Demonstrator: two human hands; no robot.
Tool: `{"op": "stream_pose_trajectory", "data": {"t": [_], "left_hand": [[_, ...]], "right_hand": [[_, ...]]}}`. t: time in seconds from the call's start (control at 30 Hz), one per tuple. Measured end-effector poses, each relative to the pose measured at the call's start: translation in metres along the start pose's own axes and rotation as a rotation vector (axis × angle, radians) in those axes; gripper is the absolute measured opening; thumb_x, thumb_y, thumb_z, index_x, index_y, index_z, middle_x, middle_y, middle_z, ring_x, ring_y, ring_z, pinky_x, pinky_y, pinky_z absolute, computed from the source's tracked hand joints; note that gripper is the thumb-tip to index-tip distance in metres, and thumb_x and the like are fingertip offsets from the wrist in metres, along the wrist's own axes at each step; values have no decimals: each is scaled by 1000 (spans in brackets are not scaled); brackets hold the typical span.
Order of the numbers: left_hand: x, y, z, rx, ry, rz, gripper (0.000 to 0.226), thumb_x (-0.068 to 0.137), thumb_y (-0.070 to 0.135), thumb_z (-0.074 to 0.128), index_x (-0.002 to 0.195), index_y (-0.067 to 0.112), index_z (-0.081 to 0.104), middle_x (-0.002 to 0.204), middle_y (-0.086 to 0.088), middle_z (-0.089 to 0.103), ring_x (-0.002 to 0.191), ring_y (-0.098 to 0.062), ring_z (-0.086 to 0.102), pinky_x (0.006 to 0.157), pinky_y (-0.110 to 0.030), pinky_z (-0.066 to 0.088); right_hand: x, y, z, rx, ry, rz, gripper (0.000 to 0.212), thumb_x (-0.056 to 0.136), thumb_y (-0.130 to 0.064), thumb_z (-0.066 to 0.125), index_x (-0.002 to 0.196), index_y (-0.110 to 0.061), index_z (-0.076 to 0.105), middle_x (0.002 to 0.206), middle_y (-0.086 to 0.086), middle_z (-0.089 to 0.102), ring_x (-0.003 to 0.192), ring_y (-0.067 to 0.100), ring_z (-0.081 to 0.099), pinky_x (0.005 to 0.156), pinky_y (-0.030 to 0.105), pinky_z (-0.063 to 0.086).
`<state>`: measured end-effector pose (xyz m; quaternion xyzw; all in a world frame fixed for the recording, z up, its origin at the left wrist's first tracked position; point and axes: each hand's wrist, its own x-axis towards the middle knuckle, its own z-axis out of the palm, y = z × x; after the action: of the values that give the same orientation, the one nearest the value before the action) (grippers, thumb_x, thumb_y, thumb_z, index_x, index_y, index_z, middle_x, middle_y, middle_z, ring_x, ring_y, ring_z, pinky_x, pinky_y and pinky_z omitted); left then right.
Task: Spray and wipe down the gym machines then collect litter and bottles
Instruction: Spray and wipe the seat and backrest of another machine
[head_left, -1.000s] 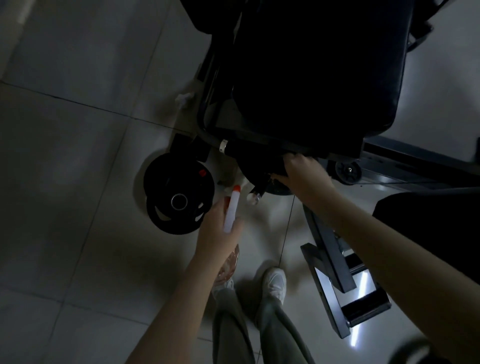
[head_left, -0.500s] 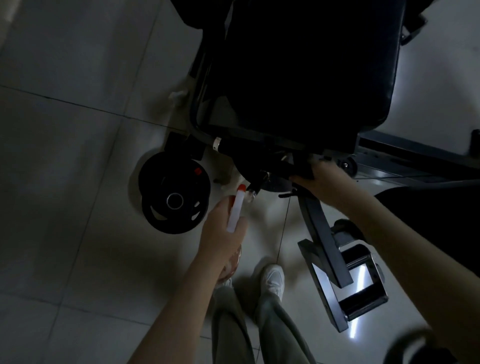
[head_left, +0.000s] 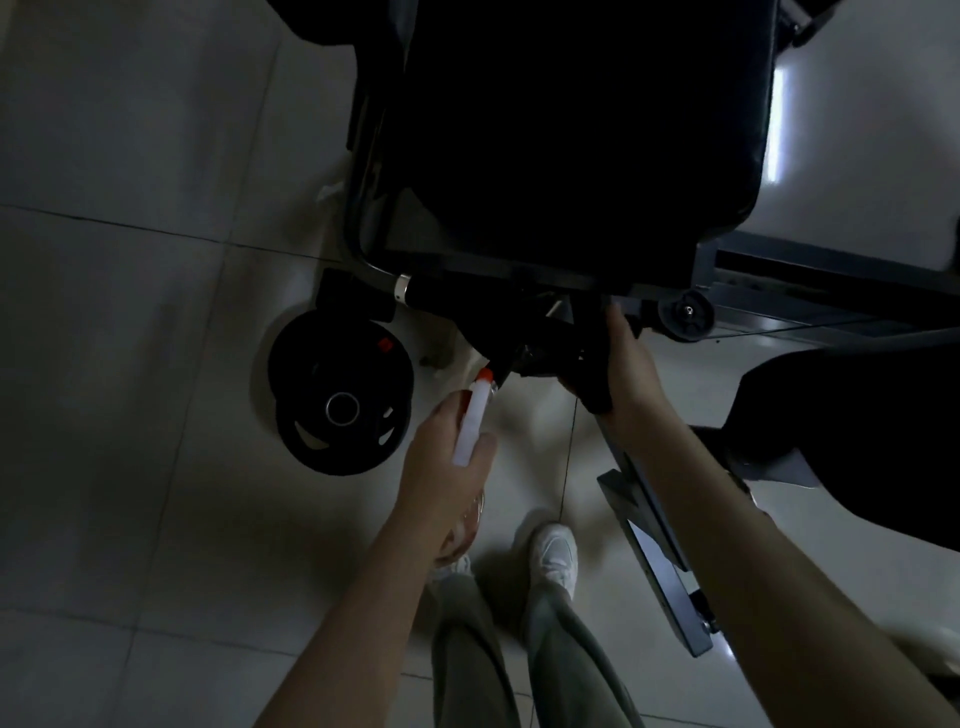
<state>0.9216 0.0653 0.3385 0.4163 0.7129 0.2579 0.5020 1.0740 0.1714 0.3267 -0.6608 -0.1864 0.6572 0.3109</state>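
Pale, glossy floor tiles (head_left: 130, 312) fill a dim gym room, seen from the head camera looking straight down.

A black padded gym machine seat (head_left: 571, 130) takes up the top of the view, and its grey metal floor foot (head_left: 660, 561) runs down past the person's white trainers (head_left: 550, 556). Two black round weight plates (head_left: 340, 395) lie stacked on the tiles just left of the frame.

The left hand (head_left: 447, 473) is wrapped round a clear plastic spray bottle with a white neck and an orange-red nozzle tip (head_left: 470, 421), which points at the joint under the seat.

The right hand (head_left: 631, 374) curls round a dark shape (head_left: 592, 374) below the pad's front edge. It may be a frame bar or a wiping cloth; the light is too poor to tell.

A small pale crumpled scrap (head_left: 327, 192) lies on the floor beside the frame's left tube and looks like litter for later.

I would judge this to be the spray-and-wipe stage on the underside.

- **Overspray:** the nozzle sits close to the tiles' line of fall, so mist could land on the glossy floor by the feet and make it slippery.
- **Pinched fingers:** the right hand is tucked among frame parts, and the fingers could be caught if the seat shifts.
- **Missed patches:** black-on-black surfaces in this gloom make them easy to overlook.
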Motion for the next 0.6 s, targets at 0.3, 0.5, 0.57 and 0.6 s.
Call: {"op": "stream_pose_trajectory", "data": {"t": [0.3,0.5,0.57,0.6], "left_hand": [[3,-1,7,26,15,25,28,90,8,54,117,17,54,81,0,56,67,-14,53,60,-24,43],[-1,-9,2,-43,40,31,38,92,8,53,123,29,49,91,-1,60,78,-20,59,67,-26,49],[-2,-14,-2,-35,61,53,34,92,7,54,124,19,51,90,-5,59,80,-22,59,70,-32,50],[-4,-16,-4,-32,64,59,32,92,7,53,123,16,52,92,-7,60,82,-22,59,72,-33,50]], "right_hand": [[-3,-8,3,313,225,261,26,98,-27,45,111,-7,57,84,10,62,67,24,63,46,25,51],[-19,5,20,-763,318,-517,40,96,-37,46,121,-6,50,115,11,55,108,26,52,87,37,45],[-12,9,23,-1141,363,-664,44,97,-36,46,118,1,53,113,19,56,105,35,52,84,41,43],[-8,6,21,-1236,366,-694,44,97,-36,45,116,3,54,110,22,59,100,37,55,80,42,44]]}}
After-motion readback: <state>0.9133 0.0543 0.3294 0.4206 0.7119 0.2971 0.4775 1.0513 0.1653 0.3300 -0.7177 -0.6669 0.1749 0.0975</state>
